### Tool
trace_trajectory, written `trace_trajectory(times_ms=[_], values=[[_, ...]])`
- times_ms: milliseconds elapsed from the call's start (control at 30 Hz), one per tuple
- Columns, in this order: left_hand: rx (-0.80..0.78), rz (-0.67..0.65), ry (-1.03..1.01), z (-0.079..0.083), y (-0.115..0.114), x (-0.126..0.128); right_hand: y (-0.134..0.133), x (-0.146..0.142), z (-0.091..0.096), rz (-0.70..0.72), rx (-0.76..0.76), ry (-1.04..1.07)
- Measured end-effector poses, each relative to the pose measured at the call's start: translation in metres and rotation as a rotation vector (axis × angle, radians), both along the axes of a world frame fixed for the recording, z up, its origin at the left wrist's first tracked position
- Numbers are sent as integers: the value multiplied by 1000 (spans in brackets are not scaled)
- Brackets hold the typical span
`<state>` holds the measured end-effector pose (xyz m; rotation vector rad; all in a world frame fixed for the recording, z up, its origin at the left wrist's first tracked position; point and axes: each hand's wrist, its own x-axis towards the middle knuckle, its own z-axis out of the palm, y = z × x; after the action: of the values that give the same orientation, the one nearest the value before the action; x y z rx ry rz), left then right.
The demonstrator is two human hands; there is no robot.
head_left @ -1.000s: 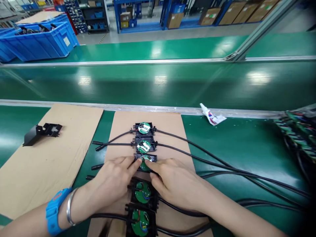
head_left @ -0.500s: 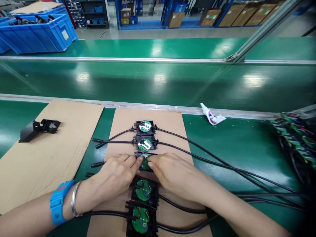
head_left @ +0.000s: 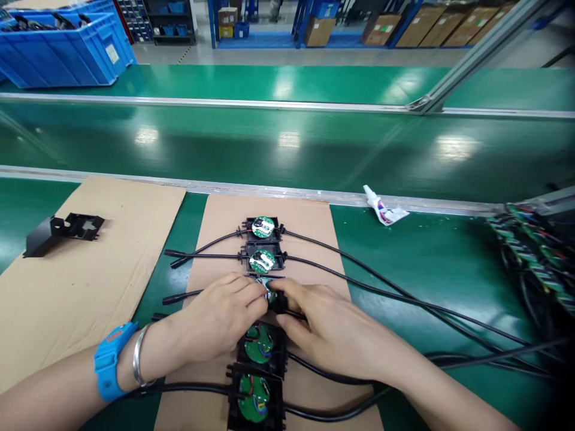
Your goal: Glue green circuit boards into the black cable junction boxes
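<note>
A column of black plastic housings with round green circuit boards runs down a cardboard sheet. My left hand (head_left: 229,308) has its fingers bent together at the middle circuit board (head_left: 268,288), covering much of it. From the other side my right hand (head_left: 326,323) grips the middle black housing (head_left: 279,303), index finger at the board and thumb lower beside the cable. Above lie two housings whose boards (head_left: 262,261) carry white patches. Below, two more housings hold green boards (head_left: 254,398) with coloured wires showing. Black cables (head_left: 359,270) leave both sides.
Cardboard sheets (head_left: 135,239) cover part of the green bench; a folded black part (head_left: 63,232) lies on the left one. A crumpled white tube or wrapper (head_left: 384,206) is near the rail. Bundled boards and wires (head_left: 534,263) stand right. A blue crate (head_left: 67,51) sits far left.
My left fingers have moved right, further over the middle board. My right thumb has dropped lower, with housing and cable now showing between thumb and index finger. The view has shifted slightly.
</note>
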<state>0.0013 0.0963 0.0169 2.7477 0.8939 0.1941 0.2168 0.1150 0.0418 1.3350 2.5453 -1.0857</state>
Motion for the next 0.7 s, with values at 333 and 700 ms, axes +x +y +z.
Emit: trace_trajectory(times_ms=[333,700], values=[[-96,-2,-37,-6,4,-1,0,5,2,-54,-11,36],[-130,-14,-61,-10,5,-4,1,25,-42,171,704,264]])
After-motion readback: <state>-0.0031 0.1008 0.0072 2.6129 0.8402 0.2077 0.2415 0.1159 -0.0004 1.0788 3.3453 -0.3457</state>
